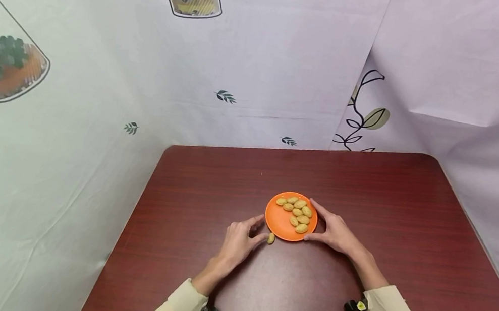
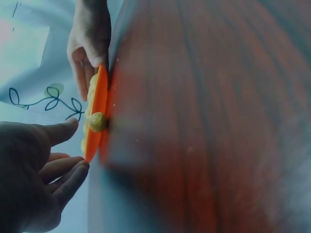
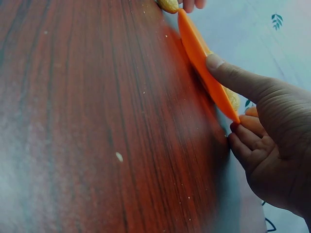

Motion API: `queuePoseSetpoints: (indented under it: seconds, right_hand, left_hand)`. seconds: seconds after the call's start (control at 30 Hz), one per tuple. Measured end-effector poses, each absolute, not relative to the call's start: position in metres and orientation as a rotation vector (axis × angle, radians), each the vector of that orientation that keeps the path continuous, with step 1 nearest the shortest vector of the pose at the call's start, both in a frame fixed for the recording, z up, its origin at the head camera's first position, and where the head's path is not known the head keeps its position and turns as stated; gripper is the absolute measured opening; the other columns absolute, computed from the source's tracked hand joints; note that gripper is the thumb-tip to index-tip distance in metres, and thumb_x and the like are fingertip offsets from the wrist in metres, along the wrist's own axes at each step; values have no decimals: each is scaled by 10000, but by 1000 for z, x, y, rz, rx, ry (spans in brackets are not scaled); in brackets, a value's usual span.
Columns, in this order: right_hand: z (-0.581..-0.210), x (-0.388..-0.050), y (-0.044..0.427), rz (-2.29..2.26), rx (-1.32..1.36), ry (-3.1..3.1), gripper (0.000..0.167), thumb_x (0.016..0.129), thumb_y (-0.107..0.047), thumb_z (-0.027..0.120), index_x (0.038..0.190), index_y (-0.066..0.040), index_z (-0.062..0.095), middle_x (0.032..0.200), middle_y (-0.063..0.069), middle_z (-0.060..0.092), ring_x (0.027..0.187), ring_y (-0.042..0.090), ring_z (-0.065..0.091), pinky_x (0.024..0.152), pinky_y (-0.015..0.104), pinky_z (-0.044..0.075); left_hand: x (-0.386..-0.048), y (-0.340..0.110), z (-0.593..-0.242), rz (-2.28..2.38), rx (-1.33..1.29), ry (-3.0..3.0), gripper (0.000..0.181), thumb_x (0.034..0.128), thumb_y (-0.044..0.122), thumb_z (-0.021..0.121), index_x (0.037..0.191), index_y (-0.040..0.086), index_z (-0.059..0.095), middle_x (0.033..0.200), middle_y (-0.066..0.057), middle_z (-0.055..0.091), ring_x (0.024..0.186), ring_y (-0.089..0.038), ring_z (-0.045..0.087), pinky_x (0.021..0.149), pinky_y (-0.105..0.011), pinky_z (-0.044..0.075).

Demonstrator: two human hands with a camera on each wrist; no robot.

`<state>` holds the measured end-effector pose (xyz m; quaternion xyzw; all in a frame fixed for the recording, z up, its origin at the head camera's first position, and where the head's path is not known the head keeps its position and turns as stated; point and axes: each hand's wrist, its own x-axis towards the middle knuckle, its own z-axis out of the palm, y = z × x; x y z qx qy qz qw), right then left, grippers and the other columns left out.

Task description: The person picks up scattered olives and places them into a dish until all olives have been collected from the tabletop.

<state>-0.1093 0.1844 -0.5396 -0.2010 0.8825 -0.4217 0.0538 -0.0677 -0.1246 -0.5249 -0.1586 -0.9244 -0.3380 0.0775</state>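
An orange plate [image 1: 279,225] lies on the dark red table, with several tan oval pieces [image 1: 300,204], like nuts in the shell, on its upper and right side. Just off its lower left rim sits one loose tan piece [image 1: 271,238], also seen in front of the plate [image 2: 99,92] in the left wrist view. My right hand [image 1: 337,232] holds the plate's right edge, thumb on the near rim and fingers round the far side. At the left rim, my left hand [image 1: 238,240] has its fingertips by the plate and its thumb raised near the loose piece, fingers spread.
The wood-grain table [image 1: 200,191] has rounded far corners and a few pale crumbs, among them a small flake [image 3: 119,157]. White fabric [image 1: 277,67] with plant prints hangs behind and along both sides. Each wrist carries a small black camera [image 1: 354,309].
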Motion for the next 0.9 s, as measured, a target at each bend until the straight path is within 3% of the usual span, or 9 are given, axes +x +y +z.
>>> queuePoseSetpoints:
  seconds: [0.6,0.9]
  right_hand:
    - [-539,-110,184,-1285,-633,2689,1115,782,-341,973,1640,5,350,1613,265,436,1453,467,456,1151,637,394]
    - [-540,-110,184,-1292,-642,2691,1113,782,-334,974,1641,1,351,1615,258,437,1450,465,461,1149,636,397]
  left_hand:
    - [-64,-115,-534,-954,-602,-2725,407,790,221,960,1142,93,800,1045,10,815,1036,-195,770,862,-435,609]
    - [-67,-116,-535,-950,-652,-2721,341,809,199,949,1098,107,793,989,36,817,980,-162,776,839,-418,609]
